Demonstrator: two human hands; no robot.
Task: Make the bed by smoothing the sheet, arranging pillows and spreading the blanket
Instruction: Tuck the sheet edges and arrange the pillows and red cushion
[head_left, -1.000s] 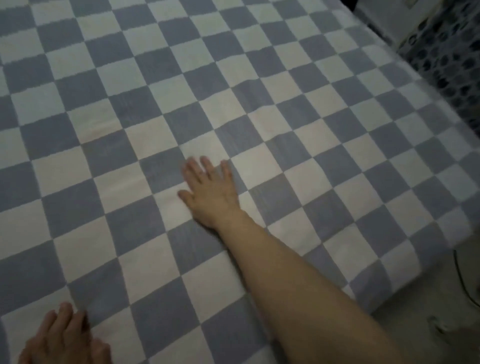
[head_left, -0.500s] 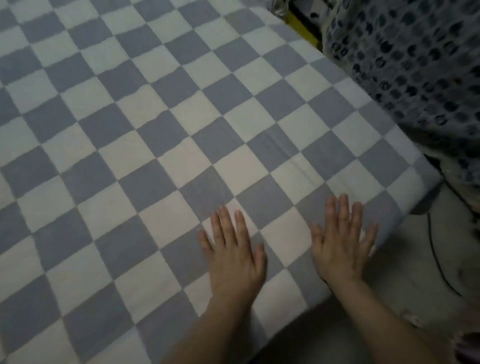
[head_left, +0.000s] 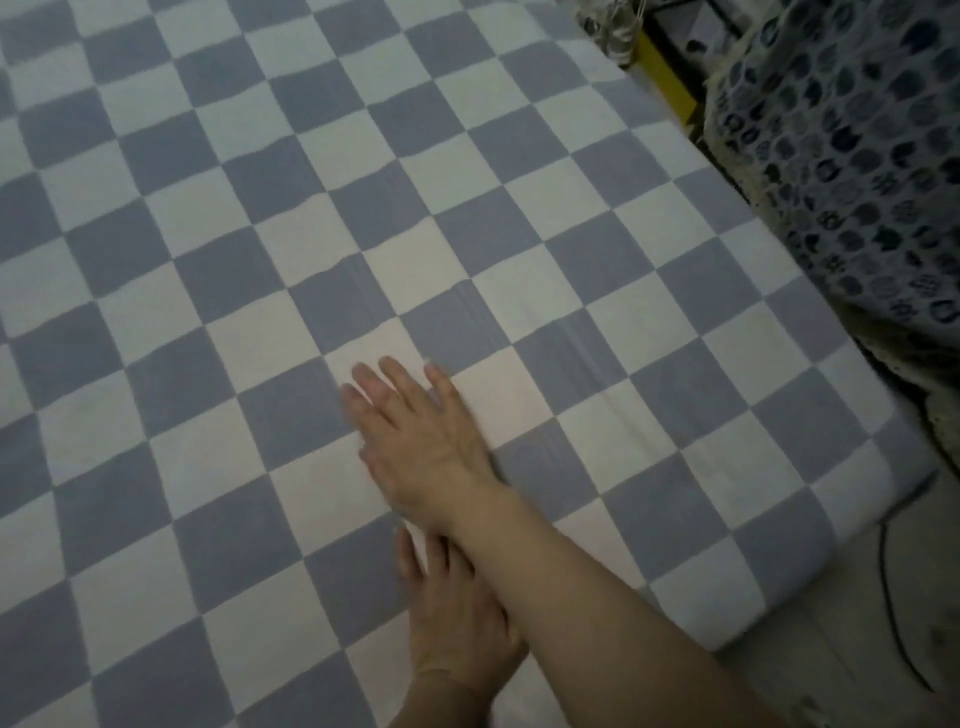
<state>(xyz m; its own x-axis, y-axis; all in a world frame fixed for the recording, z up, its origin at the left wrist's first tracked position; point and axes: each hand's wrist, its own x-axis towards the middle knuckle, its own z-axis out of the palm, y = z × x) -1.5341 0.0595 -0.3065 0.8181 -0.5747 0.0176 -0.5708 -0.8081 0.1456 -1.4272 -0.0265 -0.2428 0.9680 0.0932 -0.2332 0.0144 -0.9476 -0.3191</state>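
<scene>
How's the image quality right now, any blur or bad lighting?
Head view: dim, flat light with a warm tint near the middle of the checked sheet; the right hand is smeared by motion, the left hand less so; the far grid lines bow.

Blue-grey and white checkered sheet (head_left: 363, 234) lies spread flat over the bed, mostly smooth with faint ripples across the middle, its right edge folding down over the mattress side and its near right corner rounded over the bed corner by the floor.
</scene>
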